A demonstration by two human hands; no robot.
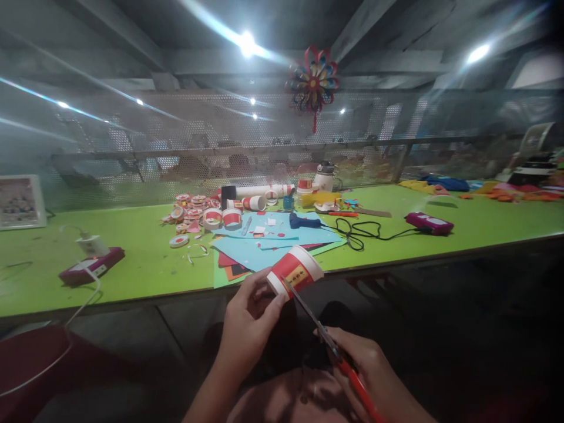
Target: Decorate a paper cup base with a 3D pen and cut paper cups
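Note:
A red and white paper cup [304,265] is tilted on its side just in front of the table's near edge. My left hand [252,311] grips it at the left end, thumb below and fingers behind. My right hand [363,358] is closed around the red handles of a pair of scissors [319,328]. The blades point up and left, and their tips meet the cup's side by its yellow printed label. Whether the tips are in the paper or only against it, I cannot tell.
On the green table [150,247] lie blue paper sheets [247,249], a blue glue gun [305,221] with a black cable, cut cups [232,217] and a heap of round cut pieces [194,205]. Purple power strips [429,224] sit left and right. A perforated screen [198,135] stands behind.

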